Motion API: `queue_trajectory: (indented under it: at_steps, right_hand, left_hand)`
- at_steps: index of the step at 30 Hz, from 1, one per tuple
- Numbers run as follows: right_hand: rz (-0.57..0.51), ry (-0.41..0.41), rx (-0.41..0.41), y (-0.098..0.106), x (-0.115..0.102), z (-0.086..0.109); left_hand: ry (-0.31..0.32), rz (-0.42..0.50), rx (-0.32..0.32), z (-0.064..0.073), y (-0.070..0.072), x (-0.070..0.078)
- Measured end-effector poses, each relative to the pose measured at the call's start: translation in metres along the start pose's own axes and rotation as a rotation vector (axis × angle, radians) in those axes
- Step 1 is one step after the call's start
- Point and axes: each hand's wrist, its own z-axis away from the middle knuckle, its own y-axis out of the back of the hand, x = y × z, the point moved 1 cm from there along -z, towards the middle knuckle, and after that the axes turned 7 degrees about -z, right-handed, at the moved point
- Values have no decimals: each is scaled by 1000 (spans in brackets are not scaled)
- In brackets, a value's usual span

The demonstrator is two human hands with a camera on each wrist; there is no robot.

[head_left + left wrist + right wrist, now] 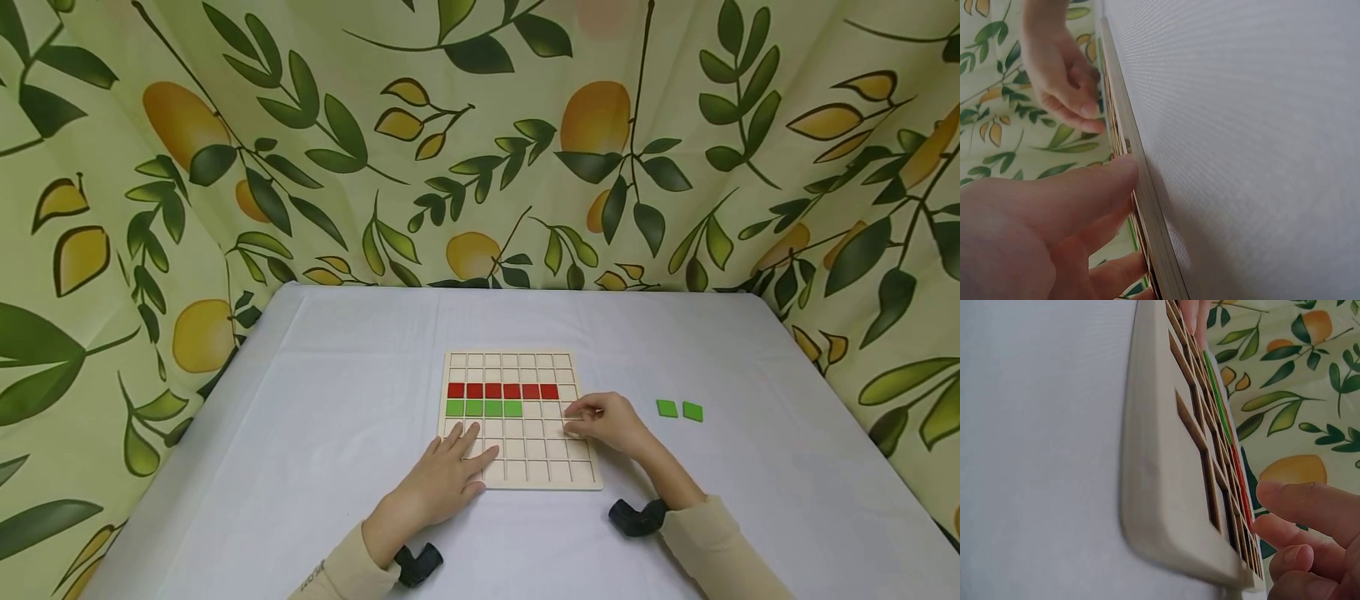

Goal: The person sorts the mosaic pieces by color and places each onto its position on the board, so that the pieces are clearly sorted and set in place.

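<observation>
A pale wooden grid board lies flat on the white table. One of its rows holds several red square tiles, and the row below holds several green square tiles starting from the left. My left hand rests with spread fingers on the board's lower left part; its thumb is at the front edge in the left wrist view. Over the right side of the board hovers my right hand, thumb and index finger apart, and nothing shows between its fingertips.
Two loose green tiles lie on the white tablecloth to the right of my right hand. A curtain printed with fruit and leaves surrounds the table at the back and sides. Black bands sit at both wrists.
</observation>
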Motion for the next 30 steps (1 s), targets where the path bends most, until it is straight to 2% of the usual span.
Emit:
queue_trajectory:
  at_steps: [14, 21, 30]
  right_hand:
    - [-8, -28, 28, 22, 12, 10]
    - [-48, -7, 20, 33, 21, 14]
    - [-14, -13, 67, 48, 29, 18]
  left_hand:
    - [2, 12, 3, 0, 0, -1]
    - [-24, 25, 35, 0, -4, -3]
    - [1, -1, 7, 0, 0, 0]
